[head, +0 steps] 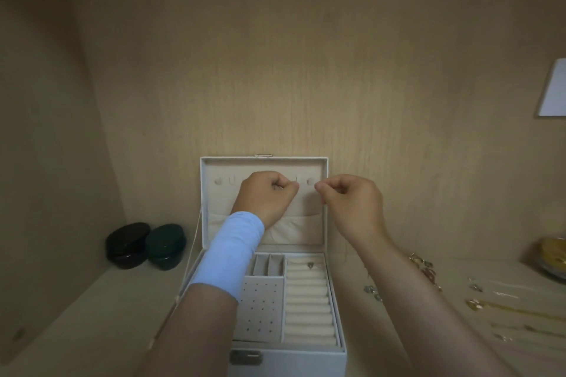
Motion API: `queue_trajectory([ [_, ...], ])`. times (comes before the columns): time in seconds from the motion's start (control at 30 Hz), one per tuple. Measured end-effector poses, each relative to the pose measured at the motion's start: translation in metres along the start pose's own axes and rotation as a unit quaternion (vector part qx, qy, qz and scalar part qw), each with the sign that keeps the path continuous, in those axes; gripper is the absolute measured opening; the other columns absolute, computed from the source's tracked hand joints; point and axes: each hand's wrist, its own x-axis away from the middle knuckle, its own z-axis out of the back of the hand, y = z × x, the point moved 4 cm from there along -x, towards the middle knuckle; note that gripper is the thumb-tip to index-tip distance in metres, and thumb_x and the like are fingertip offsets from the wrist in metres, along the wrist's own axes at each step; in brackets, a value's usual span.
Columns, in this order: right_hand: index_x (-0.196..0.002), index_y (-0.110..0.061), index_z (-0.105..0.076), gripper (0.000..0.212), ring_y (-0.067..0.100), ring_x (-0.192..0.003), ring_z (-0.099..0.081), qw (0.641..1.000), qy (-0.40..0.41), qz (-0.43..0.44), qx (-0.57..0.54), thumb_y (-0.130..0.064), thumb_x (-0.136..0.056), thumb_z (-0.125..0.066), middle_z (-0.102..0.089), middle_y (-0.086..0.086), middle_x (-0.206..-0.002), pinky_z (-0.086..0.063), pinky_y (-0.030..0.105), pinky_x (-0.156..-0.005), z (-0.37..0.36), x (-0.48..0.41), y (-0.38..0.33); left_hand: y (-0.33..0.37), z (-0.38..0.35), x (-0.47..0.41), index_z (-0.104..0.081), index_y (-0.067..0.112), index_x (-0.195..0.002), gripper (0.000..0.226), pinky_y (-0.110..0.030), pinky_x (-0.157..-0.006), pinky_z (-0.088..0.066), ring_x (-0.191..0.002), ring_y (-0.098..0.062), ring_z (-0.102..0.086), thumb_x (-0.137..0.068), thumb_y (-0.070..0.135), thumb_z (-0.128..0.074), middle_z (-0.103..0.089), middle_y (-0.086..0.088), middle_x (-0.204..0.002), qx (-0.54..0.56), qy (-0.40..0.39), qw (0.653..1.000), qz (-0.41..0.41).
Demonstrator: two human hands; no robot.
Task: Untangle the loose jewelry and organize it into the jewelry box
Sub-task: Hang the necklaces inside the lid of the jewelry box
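Two hands raised: left hand (266, 194) and right hand (352, 203), fingers (329, 190) curled tight, pinching fine chain (321, 204), barely visible, before hooks (310, 181) in lid (204, 193) of jewelry box (338, 333). Other loose jewelry (427, 271) on surface (92, 315), right. Likely hazards: loop missing hook, chain slipping from pinch, dropping and re-knotting.

Shelf (92, 315): jewelry box (306, 360), dark cases (128, 245), loose jewelry (477, 304)

1. Black glossy lidded pot (128, 245), rounded, on the shelf (92, 315) at left.
2. Dark green lidded pot (165, 246), same shape, touching the black one's right side.
3. White sheet (553, 89), fixed to the right wall, tilted.
4. Light wood-grain back panel (275, 55).
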Motion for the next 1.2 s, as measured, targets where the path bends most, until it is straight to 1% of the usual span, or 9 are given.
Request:
queue_trajectory([
  [0.13, -0.077, -0.020, -0.074, 0.011, 0.000, -0.066, -0.060, 0.996, 0.074, 0.033, 0.039, -0.027, -0.085, -0.075, -0.066, -0.012, -0.068, -0.039, 0.005, -0.060, -0.005, -0.009, -0.007, 0.007, -0.003, -0.003, -0.067, 0.016, -0.058, 0.032, -0.019, -0.060, -0.045, -0.044, -0.006, -0.056, -0.082, 0.038, -0.065, -0.063, 0.008, -0.048, -0.025, 0.030, 0.999, 0.021],
  [0.3, -0.078, -0.018, -0.072, 0.011, 0.011, -0.069, -0.061, 0.989, 0.109, 0.006, 0.098, -0.027, -0.085, -0.072, -0.066, -0.007, -0.072, -0.036, 0.021, -0.059, -0.010, -0.018, -0.013, 0.007, -0.013, -0.006, -0.068, 0.010, -0.055, 0.035, -0.018, -0.054, -0.047, -0.038, -0.012, -0.056, -0.081, 0.033, -0.060, -0.065, 0.001, -0.049, -0.012, 0.007, 0.998, 0.064],
  [0.53, -0.081, -0.019, -0.073, 0.007, 0.018, -0.070, -0.062, 0.977, 0.068, -0.035, 0.197, -0.023, -0.082, -0.068, -0.070, -0.002, -0.079, -0.030, 0.019, -0.048, -0.013, -0.010, -0.010, -0.007, -0.023, -0.001, -0.068, 0.011, -0.057, 0.033, -0.029, -0.059, -0.054, -0.040, -0.018, -0.055, -0.080, 0.035, -0.061, -0.072, -0.009, -0.062, -0.012, -0.063, 0.992, 0.109],
  [0.7, -0.073, -0.015, -0.075, 0.011, 0.018, -0.068, -0.067, 0.983, -0.028, -0.076, 0.162, -0.023, -0.079, -0.072, -0.072, 0.000, -0.073, -0.042, 0.022, -0.052, -0.014, 0.004, 0.009, -0.013, -0.022, 0.007, -0.067, 0.010, -0.072, 0.027, -0.027, -0.057, -0.050, -0.046, -0.018, -0.057, -0.088, 0.031, -0.061, -0.069, 0.001, -0.059, 0.033, -0.113, 0.986, 0.115],
  [0.83, -0.072, -0.001, -0.073, 0.024, 0.028, -0.053, -0.062, 0.984, -0.114, -0.122, 0.067, -0.020, -0.081, -0.061, -0.068, 0.018, -0.063, -0.057, 0.040, -0.057, -0.017, 0.018, 0.017, -0.014, -0.020, 0.023, -0.069, 0.005, -0.089, 0.019, -0.028, -0.059, -0.053, -0.056, -0.017, -0.060, -0.094, 0.017, -0.055, -0.068, -0.003, -0.069, 0.109, -0.172, 0.972, 0.119],
  [0.93, -0.083, 0.009, -0.070, 0.025, 0.025, -0.058, -0.060, 0.966, -0.193, -0.168, -0.045, -0.012, -0.087, -0.056, -0.064, 0.020, -0.068, -0.051, 0.036, -0.056, -0.020, 0.029, 0.013, -0.014, -0.017, 0.033, -0.070, 0.005, -0.092, 0.023, -0.027, -0.066, -0.057, -0.065, -0.015, -0.066, -0.097, 0.017, -0.051, -0.071, -0.004, -0.076, 0.089, -0.178, 0.975, 0.099],
  [1.03, -0.097, 0.009, -0.070, 0.034, 0.027, -0.075, -0.068, 0.935, -0.267, -0.195, -0.125, -0.023, -0.095, -0.057, -0.069, 0.017, -0.081, -0.059, 0.038, -0.075, -0.024, 0.034, 0.009, -0.013, -0.016, 0.038, -0.070, 0.007, -0.092, 0.024, -0.029, -0.075, -0.059, -0.075, -0.015, -0.069, -0.098, 0.015, -0.048, -0.073, -0.007, -0.085, 0.068, -0.200, 0.974, 0.085],
  [1.13, -0.100, 0.003, -0.073, 0.035, 0.027, -0.080, -0.074, 0.937, -0.261, -0.193, -0.129, -0.029, -0.098, -0.059, -0.074, 0.018, -0.086, -0.061, 0.030, -0.072, -0.022, 0.033, 0.011, -0.009, -0.014, 0.041, -0.074, 0.011, -0.088, 0.021, -0.027, -0.080, -0.058, -0.088, -0.017, -0.071, -0.093, 0.017, -0.054, -0.076, -0.007, -0.088, 0.035, -0.235, 0.968, 0.077],
  [1.2, -0.099, 0.004, -0.073, 0.029, 0.023, -0.074, -0.075, 0.946, -0.233, -0.187, -0.128, -0.021, -0.098, -0.060, -0.076, 0.020, -0.087, -0.060, 0.024, -0.064, -0.017, 0.031, 0.012, -0.007, -0.011, 0.042, -0.076, 0.013, -0.086, 0.018, -0.023, -0.071, -0.056, -0.080, -0.012, -0.071, -0.091, 0.021, -0.061, -0.076, -0.003, -0.082, 0.030, -0.238, 0.967, 0.080],
])
